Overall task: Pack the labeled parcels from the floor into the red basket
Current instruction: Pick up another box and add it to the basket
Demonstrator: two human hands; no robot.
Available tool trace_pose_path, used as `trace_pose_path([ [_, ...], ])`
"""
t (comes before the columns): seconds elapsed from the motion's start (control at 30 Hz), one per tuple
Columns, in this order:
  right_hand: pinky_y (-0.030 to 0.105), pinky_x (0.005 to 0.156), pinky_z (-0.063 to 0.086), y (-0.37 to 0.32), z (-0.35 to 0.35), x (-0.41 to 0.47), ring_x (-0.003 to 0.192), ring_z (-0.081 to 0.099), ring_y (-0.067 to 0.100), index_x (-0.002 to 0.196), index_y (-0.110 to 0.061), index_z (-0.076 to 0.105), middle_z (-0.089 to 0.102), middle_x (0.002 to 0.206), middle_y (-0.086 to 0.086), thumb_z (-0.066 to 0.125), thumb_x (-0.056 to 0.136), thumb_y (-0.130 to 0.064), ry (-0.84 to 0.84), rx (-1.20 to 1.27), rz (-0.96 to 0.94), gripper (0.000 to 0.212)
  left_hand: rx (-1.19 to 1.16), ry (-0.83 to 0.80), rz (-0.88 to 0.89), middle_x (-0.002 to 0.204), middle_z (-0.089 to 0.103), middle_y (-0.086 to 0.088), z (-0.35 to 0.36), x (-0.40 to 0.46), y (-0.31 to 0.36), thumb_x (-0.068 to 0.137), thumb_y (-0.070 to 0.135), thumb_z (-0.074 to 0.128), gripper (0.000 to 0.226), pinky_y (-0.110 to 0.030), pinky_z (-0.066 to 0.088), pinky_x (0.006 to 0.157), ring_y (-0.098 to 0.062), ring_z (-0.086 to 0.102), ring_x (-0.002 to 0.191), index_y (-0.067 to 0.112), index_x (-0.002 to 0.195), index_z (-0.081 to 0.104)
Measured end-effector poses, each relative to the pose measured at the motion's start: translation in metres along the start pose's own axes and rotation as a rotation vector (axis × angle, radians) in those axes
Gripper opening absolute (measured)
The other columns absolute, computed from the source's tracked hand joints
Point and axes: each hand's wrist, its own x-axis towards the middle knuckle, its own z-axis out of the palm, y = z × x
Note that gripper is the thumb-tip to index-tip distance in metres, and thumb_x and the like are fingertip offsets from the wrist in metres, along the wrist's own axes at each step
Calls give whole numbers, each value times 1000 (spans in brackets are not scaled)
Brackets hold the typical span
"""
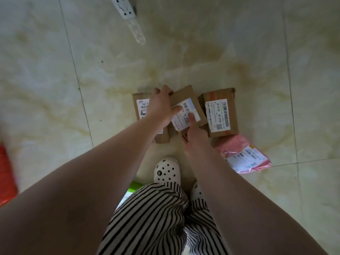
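Three brown cardboard parcels with white labels lie side by side on the tiled floor. The middle parcel [185, 105] is tilted, and both hands hold it. My left hand [161, 105] grips its far left edge, thumb lying on the label. My right hand [195, 133] grips its near edge, thumb on top. The left parcel [141, 105] is partly hidden under my left wrist. The right parcel [220, 113] lies flat and untouched. A pink plastic mailer [242, 155] with a label lies nearer, at the right. The red basket [6, 172] shows only as a blurred corner at the left edge.
My feet in white clogs [166, 169] stand just in front of the parcels, above striped trousers. A green and white item [132, 188] lies partly hidden by my left leg. A white perforated metal bracket [125, 8] sits at the top of the floor.
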Motion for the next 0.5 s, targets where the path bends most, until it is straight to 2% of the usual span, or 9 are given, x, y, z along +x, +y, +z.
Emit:
trace_pose_path([
  [0.1, 26, 83, 52, -16, -3, -64, 87, 63, 15, 108, -17, 62, 68, 99, -2, 64, 87, -49, -47, 50, -10, 38, -75, 10, -29, 111, 56, -2, -32, -38, 10, 78, 30, 76, 54, -30, 40, 62, -22, 58, 88, 16, 119, 44],
  [0.17, 16, 69, 51, -21, -13, -106, 93, 63, 11, 107, -27, 56, 65, 100, -8, 66, 89, -40, -82, 45, -92, 25, -204, 24, -84, 95, 55, 4, -56, -71, 22, 76, 32, 78, 54, -26, 37, 52, -17, 54, 73, 16, 111, 39],
  [0.23, 8, 57, 48, -27, -27, -151, 87, 61, 2, 110, -29, 49, 60, 94, -15, 67, 89, -30, -131, 42, -188, 27, -317, 46, -131, 89, 54, 5, -80, -108, 34, 74, 33, 79, 57, -20, 41, 46, -12, 54, 67, 15, 109, 38],
  [0.27, 7, 56, 48, -29, -36, -170, 85, 60, -1, 116, -28, 47, 57, 94, -16, 67, 89, -26, -161, 41, -234, 34, -344, 48, -143, 92, 57, 3, -92, -128, 40, 73, 35, 80, 60, -21, 44, 49, -10, 56, 68, 14, 110, 39],
  [0.37, 13, 64, 53, -35, -58, -222, 83, 66, -7, 124, -23, 47, 62, 98, -16, 71, 86, -22, -237, 23, -305, 44, -421, 34, -212, 104, 65, -2, -120, -186, 53, 67, 46, 83, 75, -33, 54, 71, -18, 66, 85, 17, 119, 37],
  [0.4, 18, 71, 56, -36, -66, -237, 83, 68, -6, 124, -21, 50, 67, 102, -13, 73, 84, -22, -256, 27, -322, 47, -458, 18, -239, 106, 66, -3, -127, -206, 56, 66, 48, 83, 80, -31, 54, 72, -18, 66, 87, 19, 123, 35],
  [0.47, 30, 85, 56, -36, -81, -261, 92, 70, 4, 130, -21, 51, 70, 113, -5, 77, 78, -21, -318, -1, -357, 58, -534, -4, -261, 109, 64, -4, -139, -239, 59, 69, 46, 82, 88, -15, 47, 60, -8, 62, 81, 20, 135, 29],
  [0.5, 30, 85, 57, -33, -91, -283, 94, 71, 9, 132, -20, 51, 70, 115, -1, 78, 77, -19, -359, -32, -377, 62, -585, -6, -263, 109, 63, -3, -145, -267, 58, 72, 42, 81, 91, -9, 43, 52, -4, 58, 78, 20, 140, 25],
])
